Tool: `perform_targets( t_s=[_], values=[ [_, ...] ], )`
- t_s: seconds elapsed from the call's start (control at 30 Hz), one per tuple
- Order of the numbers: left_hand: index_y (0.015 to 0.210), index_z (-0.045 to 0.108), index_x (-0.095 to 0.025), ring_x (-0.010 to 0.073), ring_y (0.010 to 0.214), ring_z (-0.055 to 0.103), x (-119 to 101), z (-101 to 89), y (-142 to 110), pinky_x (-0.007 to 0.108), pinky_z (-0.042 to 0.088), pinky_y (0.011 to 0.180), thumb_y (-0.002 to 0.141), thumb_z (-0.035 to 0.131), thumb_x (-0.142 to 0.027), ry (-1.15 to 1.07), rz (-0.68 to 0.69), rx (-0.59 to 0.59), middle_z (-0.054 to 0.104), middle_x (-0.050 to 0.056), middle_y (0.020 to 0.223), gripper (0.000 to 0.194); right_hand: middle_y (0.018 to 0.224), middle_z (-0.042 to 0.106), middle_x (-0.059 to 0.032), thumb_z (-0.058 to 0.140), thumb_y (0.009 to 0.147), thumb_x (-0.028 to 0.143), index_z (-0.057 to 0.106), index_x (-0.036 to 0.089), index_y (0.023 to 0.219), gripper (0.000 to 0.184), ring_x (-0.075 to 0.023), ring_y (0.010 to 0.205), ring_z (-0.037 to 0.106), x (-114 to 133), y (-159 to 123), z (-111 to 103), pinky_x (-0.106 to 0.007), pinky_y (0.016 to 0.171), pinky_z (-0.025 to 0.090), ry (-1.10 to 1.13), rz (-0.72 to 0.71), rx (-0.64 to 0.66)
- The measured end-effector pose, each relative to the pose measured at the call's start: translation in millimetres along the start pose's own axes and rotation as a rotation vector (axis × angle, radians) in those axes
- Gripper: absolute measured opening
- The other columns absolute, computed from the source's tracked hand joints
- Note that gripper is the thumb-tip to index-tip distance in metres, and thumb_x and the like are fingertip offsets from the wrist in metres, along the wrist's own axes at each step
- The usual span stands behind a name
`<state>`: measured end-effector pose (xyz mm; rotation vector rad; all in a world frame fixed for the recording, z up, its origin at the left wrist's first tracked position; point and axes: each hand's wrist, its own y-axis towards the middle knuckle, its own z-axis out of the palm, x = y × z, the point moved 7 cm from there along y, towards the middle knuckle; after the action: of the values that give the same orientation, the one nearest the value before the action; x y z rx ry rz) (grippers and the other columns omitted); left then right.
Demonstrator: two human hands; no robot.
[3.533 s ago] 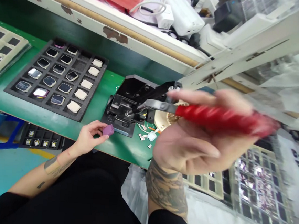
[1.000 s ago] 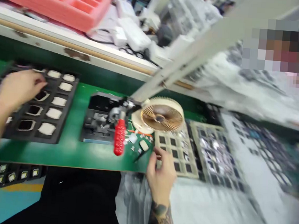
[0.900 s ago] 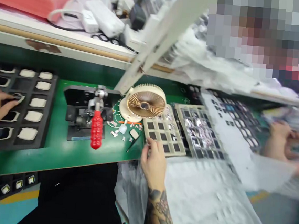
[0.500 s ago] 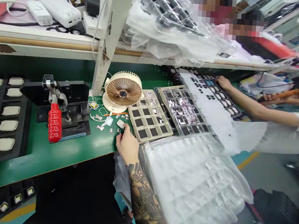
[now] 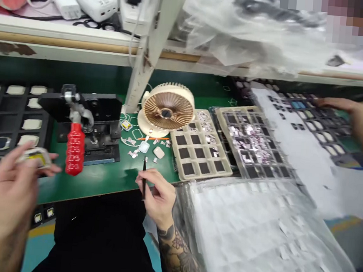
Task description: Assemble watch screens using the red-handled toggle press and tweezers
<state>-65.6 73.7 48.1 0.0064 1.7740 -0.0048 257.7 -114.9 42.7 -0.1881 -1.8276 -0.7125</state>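
My left hand (image 5: 16, 186) is closed on a small white rounded-square casing (image 5: 37, 158) with something yellow inside. It is in front of the black tray (image 5: 7, 114) at the left, which has pale casings in its compartments. My right hand (image 5: 158, 195) is closed on black tweezers (image 5: 144, 179), held upright over the table's front edge. Just beyond the tweezers' tip, a cream rounded-square piece (image 5: 159, 152) lies on the green table (image 5: 109, 180). Beside it are a pale square piece (image 5: 143, 147) and several small silvery-pink bits.
A black press with a red handle (image 5: 75, 148) stands between my hands. Behind the loose bits is a cream fan (image 5: 167, 109). To the right are a beige compartment tray (image 5: 183, 176), clear plastic trays (image 5: 243, 224) and another person's arm (image 5: 358, 120). A shelf (image 5: 90, 53) runs above.
My left hand has come from the left tray holding the casing. My right hand has let go of the cream piece, which now lies on the table, and holds up the tweezers.
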Motion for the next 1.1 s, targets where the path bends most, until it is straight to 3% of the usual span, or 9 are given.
perform_targets(
  t_s=[0.03, 0.1, 0.2, 0.33, 0.53, 0.73, 0.83, 1.0, 1.1],
  values=[
    [0.140, 0.074, -0.045, 0.0245, 0.076, 0.082, 4.5, 18.6, -14.6, 0.046, 0.070, 0.072, 0.095, 0.082, -0.048, -0.078, -0.016, -0.002, 0.086, -0.008, 0.092, 0.046, 0.090, 0.078, -0.0029, 0.070, 0.103, 0.013, 0.081, 0.026, 0.122, 0.025, -0.0183, 0.085, 0.074, -1.6, 3.3, 8.8, -0.035, 0.081, 0.062, -0.007, 0.003, 0.003],
    [0.137, 0.077, -0.033, 0.0229, 0.072, 0.081, 19.0, 60.1, -35.4, 0.040, 0.067, 0.068, 0.097, 0.082, -0.045, -0.218, -0.145, 0.162, 0.088, 0.002, 0.102, 0.041, 0.091, 0.078, -0.0032, 0.072, 0.103, 0.015, 0.083, 0.025, 0.119, 0.022, -0.0170, 0.081, 0.073, -9.1, 8.4, 26.9, -0.033, 0.076, 0.062, -0.076, 0.026, 0.038],
    [0.141, 0.073, -0.021, 0.0218, 0.071, 0.081, 31.2, 90.8, -49.7, 0.034, 0.063, 0.064, 0.097, 0.084, -0.043, -0.350, -0.229, 0.325, 0.087, 0.012, 0.107, 0.051, 0.100, 0.080, -0.0058, 0.074, 0.102, 0.017, 0.084, 0.024, 0.116, 0.019, -0.0183, 0.088, 0.076, -14.0, 12.1, 44.0, -0.034, 0.080, 0.064, -0.226, -0.010, 0.061],
    [0.152, 0.065, -0.020, 0.0218, 0.078, 0.082, 32.7, 93.1, -59.9, 0.030, 0.063, 0.067, 0.101, 0.081, -0.039, -0.383, -0.200, 0.381, 0.086, 0.012, 0.106, 0.056, 0.104, 0.081, -0.0067, 0.074, 0.100, 0.014, 0.082, 0.025, 0.119, 0.023, -0.0212, 0.089, 0.079, -1.5, 13.1, 44.4, -0.039, 0.081, 0.068, -0.093, -0.033, -0.059],
    [0.151, 0.067, -0.022, 0.0233, 0.087, 0.084, 24.7, 96.3, -74.3, 0.032, 0.067, 0.074, 0.105, 0.075, -0.036, -0.325, -0.192, 0.432, 0.085, 0.011, 0.113, 0.049, 0.110, 0.084, -0.0068, 0.073, 0.100, 0.011, 0.081, 0.029, 0.121, 0.029, -0.0251, 0.096, 0.083, 22.3, 12.3, 76.5, -0.045, 0.082, 0.072, 0.071, -0.091, 0.077],
    [0.151, 0.069, -0.023, 0.0229, 0.084, 0.083, 14.6, 93.8, -73.3, 0.034, 0.069, 0.075, 0.104, 0.076, -0.036, -0.324, -0.160, 0.429, 0.085, 0.009, 0.107, 0.049, 0.109, 0.084, -0.0067, 0.072, 0.100, 0.009, 0.080, 0.029, 0.124, 0.032, -0.0251, 0.098, 0.082, 24.5, 12.9, 86.7, -0.048, 0.088, 0.070, 0.054, -0.140, 0.087],
    [0.150, 0.071, -0.023, 0.0230, 0.081, 0.083, 13.9, 93.4, -73.6, 0.034, 0.069, 0.073, 0.102, 0.078, -0.036, -0.346, -0.176, 0.435, 0.086, 0.009, 0.104, 0.050, 0.109, 0.083, -0.0069, 0.073, 0.101, 0.014, 0.081, 0.028, 0.120, 0.025, -0.0248, 0.098, 0.082, 16.6, 14.0, 88.5, -0.044, 0.086, 0.071, 0.123, -0.041, 0.070],
    [0.149, 0.073, -0.023, 0.0237, 0.082, 0.083, 19.0, 94.7, -73.9, 0.034, 0.070, 0.072, 0.101, 0.080, -0.039, -0.385, -0.185, 0.431, 0.086, 0.009, 0.103, 0.051, 0.090, 0.080, -0.0047, 0.066, 0.109, 0.029, 0.078, 0.022, 0.113, 0.014, -0.0195, 0.075, 0.079, -2.6, 9.9, 98.0, -0.035, 0.071, 0.068, 0.362, 0.289, 0.102],
    [0.150, 0.070, -0.022, 0.0242, 0.089, 0.084, 22.5, 95.6, -70.9, 0.034, 0.070, 0.077, 0.100, 0.081, -0.038, -0.405, -0.193, 0.419, 0.086, 0.011, 0.114, 0.054, 0.094, 0.081, -0.0065, 0.068, 0.107, 0.027, 0.078, 0.023, 0.112, 0.012, -0.0214, 0.079, 0.080, 8.6, 6.1, 96.0, -0.037, 0.071, 0.068, 0.355, 0.207, 0.185]
  ],
)
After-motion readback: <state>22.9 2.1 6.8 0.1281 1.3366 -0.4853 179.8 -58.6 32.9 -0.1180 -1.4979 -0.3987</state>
